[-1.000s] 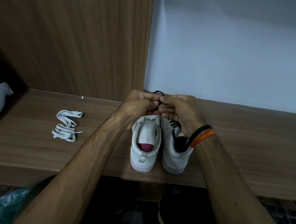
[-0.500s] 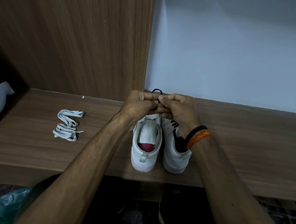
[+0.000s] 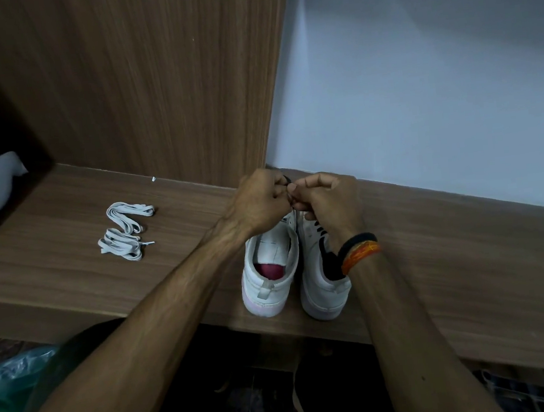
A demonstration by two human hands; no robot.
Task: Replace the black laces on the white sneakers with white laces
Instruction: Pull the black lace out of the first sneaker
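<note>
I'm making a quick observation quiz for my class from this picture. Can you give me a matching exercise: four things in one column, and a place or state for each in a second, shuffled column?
Things:
1. white laces
2. black lace
3. orange band
4. left sneaker

Place or state:
A. worn on the right wrist, next to a black band
B. pinched between the fingers of both hands
C. lying loose on the wooden shelf, left of the shoes
D. standing heel towards the camera, red insole showing

Pairs: 1-C, 2-B, 3-A, 4-D
</note>
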